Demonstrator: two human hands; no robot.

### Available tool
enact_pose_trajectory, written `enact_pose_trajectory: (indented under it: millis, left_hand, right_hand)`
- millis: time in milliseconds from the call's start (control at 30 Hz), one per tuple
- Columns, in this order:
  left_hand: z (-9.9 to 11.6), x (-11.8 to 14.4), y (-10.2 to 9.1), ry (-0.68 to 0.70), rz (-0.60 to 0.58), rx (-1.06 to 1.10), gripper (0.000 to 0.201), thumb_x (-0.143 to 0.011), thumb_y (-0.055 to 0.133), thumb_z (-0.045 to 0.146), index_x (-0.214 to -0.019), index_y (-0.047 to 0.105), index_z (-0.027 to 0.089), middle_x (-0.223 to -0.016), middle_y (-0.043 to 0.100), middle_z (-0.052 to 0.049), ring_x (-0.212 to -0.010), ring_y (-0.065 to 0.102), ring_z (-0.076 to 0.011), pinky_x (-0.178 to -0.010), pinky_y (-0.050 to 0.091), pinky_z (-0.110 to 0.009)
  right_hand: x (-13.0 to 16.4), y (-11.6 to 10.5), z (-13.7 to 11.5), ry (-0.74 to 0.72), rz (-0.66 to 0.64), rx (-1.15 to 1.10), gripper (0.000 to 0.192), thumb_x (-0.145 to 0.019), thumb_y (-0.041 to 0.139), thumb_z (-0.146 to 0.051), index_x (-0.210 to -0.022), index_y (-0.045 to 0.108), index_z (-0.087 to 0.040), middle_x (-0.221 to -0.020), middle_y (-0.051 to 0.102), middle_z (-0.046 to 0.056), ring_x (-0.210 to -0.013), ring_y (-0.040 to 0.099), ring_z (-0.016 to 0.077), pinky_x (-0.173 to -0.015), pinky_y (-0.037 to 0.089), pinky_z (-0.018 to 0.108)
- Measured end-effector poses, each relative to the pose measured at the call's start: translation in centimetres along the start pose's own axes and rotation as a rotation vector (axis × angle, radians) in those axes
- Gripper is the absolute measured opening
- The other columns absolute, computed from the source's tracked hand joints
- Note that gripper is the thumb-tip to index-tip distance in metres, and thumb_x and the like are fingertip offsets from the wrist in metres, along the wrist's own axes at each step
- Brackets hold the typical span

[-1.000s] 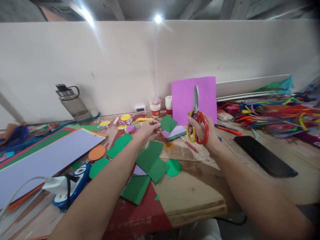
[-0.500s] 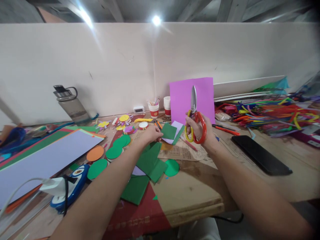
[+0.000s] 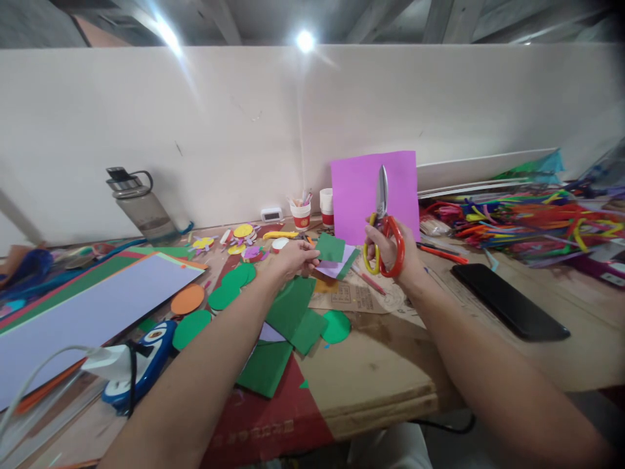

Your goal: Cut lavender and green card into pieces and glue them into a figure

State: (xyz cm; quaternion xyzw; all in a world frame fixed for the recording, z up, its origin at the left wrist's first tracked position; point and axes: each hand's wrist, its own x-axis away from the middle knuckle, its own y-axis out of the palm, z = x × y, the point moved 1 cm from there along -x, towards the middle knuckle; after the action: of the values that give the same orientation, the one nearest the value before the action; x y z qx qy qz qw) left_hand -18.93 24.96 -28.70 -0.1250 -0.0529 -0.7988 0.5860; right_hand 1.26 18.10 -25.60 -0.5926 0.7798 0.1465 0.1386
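My left hand (image 3: 296,258) pinches the left edge of a small green paper square (image 3: 331,248), holding it just above a lilac and green piece of paper (image 3: 333,268). In my right hand (image 3: 390,251) is a pair of scissors (image 3: 383,221) with one yellow and one red handle, blades closed and pointing up in front of the purple sheet (image 3: 355,189). Below my left hand lie overlapping dark green paper pieces (image 3: 288,309). A green paper circle (image 3: 336,326) rests beside them, and more green circles (image 3: 239,275) lie to the left.
A dark phone (image 3: 508,301) lies at the right, in front of many coloured pipe cleaners (image 3: 527,221). Large paper sheets (image 3: 102,312) and a blue power strip (image 3: 141,371) occupy the left. A water bottle (image 3: 144,205) and a cup of pencils (image 3: 301,215) stand by the wall.
The green paper square has risen slightly and tilted up in my left hand. The scissors have shifted a little to the right, still upright.
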Motion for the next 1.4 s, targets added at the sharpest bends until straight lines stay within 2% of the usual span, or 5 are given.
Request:
enact_pose_trajectory:
  millis: [133, 367, 700, 967, 1400]
  left_hand:
    - [-0.1, 0.0, 0.6, -0.019, 0.049, -0.058, 0.017, -0.081, 0.067, 0.011, -0.072, 0.053, 0.014, -0.052, 0.062, -0.001, -0.039, 0.052, -0.0080, -0.043, 0.043, -0.018]
    - [0.8, 0.0, -1.0, 0.118, 0.120, 0.209, 0.019, -0.084, 0.059, 0.002, -0.068, 0.055, 0.012, -0.053, 0.056, 0.002, -0.046, 0.054, -0.0049, -0.047, 0.044, -0.015]
    - [1.1, 0.2, -0.9, 0.070, 0.078, 0.183, 0.017, -0.079, 0.064, 0.002, -0.067, 0.057, 0.011, -0.054, 0.057, 0.000, -0.047, 0.055, -0.0063, -0.045, 0.044, -0.016]
    - [1.1, 0.2, -1.3, 0.031, 0.131, 0.170, 0.016, -0.076, 0.061, 0.002, -0.067, 0.053, 0.013, -0.053, 0.055, 0.001, -0.044, 0.056, -0.0087, -0.037, 0.036, -0.016]
    - [1.2, 0.0, -2.9, 0.091, 0.279, 0.201, 0.020, -0.081, 0.056, 0.002, -0.064, 0.053, 0.013, -0.049, 0.053, 0.003, -0.040, 0.050, -0.0056, -0.040, 0.038, -0.016]
  right_hand:
    - [0.0, 0.1, 0.1, 0.013, -0.001, -0.013, 0.035, -0.073, 0.071, -0.045, -0.090, 0.056, -0.019, -0.054, 0.053, -0.007, -0.035, 0.049, 0.0096, -0.034, 0.040, 0.023]
    - [-0.1, -0.2, 0.1, -0.013, -0.007, 0.041, 0.030, -0.076, 0.067, -0.044, -0.088, 0.056, -0.019, -0.056, 0.053, -0.006, -0.037, 0.050, 0.0096, -0.034, 0.041, 0.022]
    - [-0.1, -0.2, 0.1, 0.004, 0.010, 0.085, 0.024, -0.077, 0.065, -0.040, -0.084, 0.054, -0.019, -0.055, 0.054, -0.006, -0.035, 0.050, 0.0086, -0.033, 0.039, 0.021]
    - [-0.1, -0.3, 0.1, 0.015, 0.003, 0.094, 0.023, -0.077, 0.064, -0.038, -0.087, 0.056, -0.019, -0.055, 0.053, -0.006, -0.035, 0.050, 0.0099, -0.032, 0.040, 0.022]
    - [0.1, -0.2, -0.2, 0.038, -0.005, 0.093, 0.026, -0.075, 0.066, -0.039, -0.089, 0.057, -0.019, -0.054, 0.053, -0.006, -0.034, 0.049, 0.0099, -0.032, 0.038, 0.022]
